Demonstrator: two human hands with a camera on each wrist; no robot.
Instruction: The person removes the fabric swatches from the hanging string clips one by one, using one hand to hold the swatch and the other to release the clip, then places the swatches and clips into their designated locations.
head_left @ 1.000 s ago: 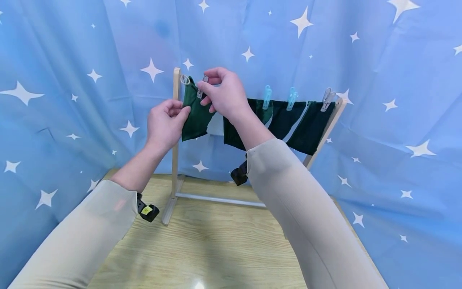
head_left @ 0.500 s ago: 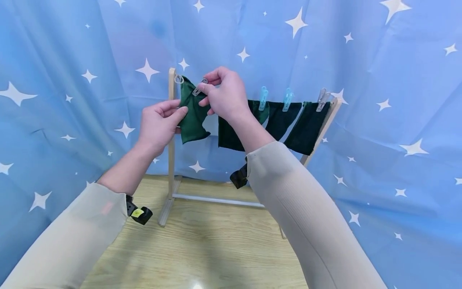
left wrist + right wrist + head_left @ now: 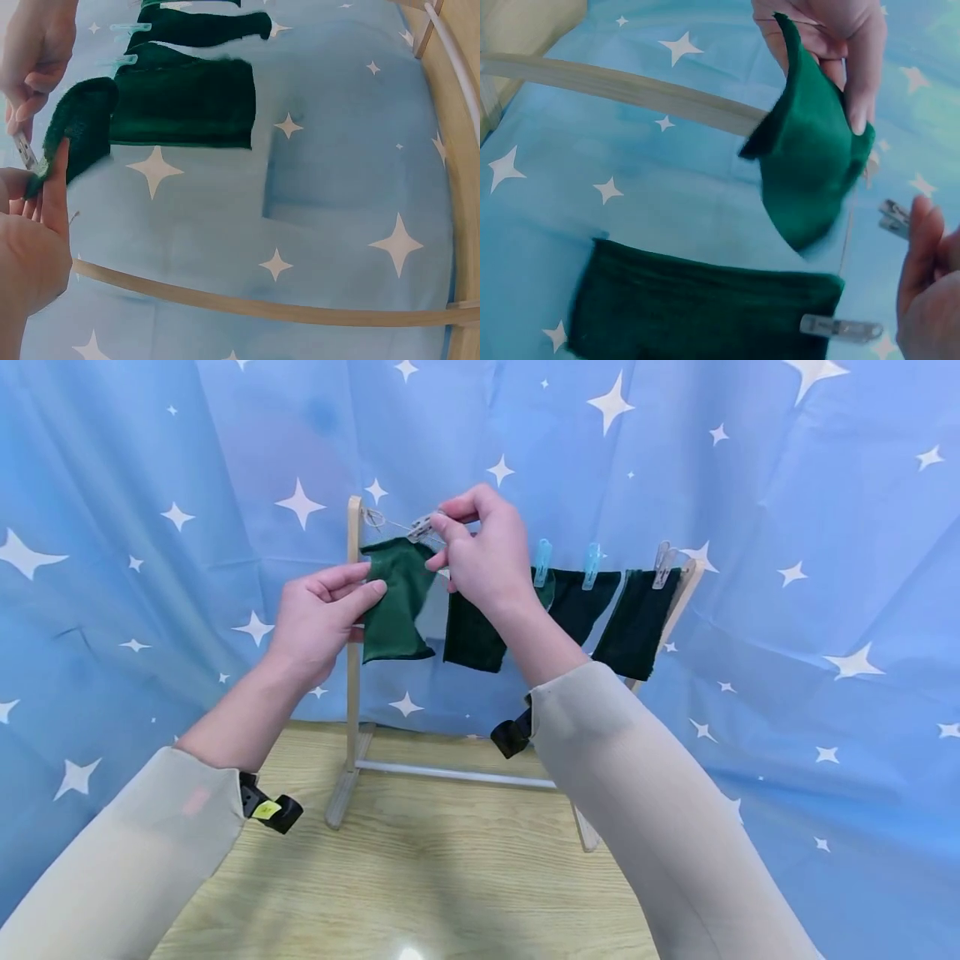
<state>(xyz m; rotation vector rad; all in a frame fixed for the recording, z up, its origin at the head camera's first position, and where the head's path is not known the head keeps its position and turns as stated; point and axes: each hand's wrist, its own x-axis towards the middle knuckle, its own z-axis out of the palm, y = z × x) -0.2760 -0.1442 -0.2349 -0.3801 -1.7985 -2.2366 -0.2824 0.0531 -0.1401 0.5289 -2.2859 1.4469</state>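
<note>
My left hand (image 3: 318, 618) pinches a small dark green cloth (image 3: 396, 597) by its left edge, thumb in front. In the head view the cloth hangs just below the string, beside the rack's left post. My right hand (image 3: 489, 550) pinches a clear grey clothespin (image 3: 422, 529) between thumb and fingers, above the cloth's top edge. The right wrist view shows that clothespin (image 3: 895, 218) apart from the cloth (image 3: 810, 161). Another dark green cloth (image 3: 474, 635) hangs on the line behind my right hand; a clear clothespin (image 3: 840, 328) grips its edge.
A wooden rack has a left post (image 3: 354, 635), a right post (image 3: 678, 610) and a pale bottom bar (image 3: 453, 774). More green cloths (image 3: 637, 627) hang to the right under blue clothespins (image 3: 543, 563) and a grey one (image 3: 663, 565). Behind is a starry blue curtain (image 3: 187, 635).
The clothespin in my right hand has come off the cloth and tilted to the right. The cloth has dropped below the string with my left hand, which has shifted left.
</note>
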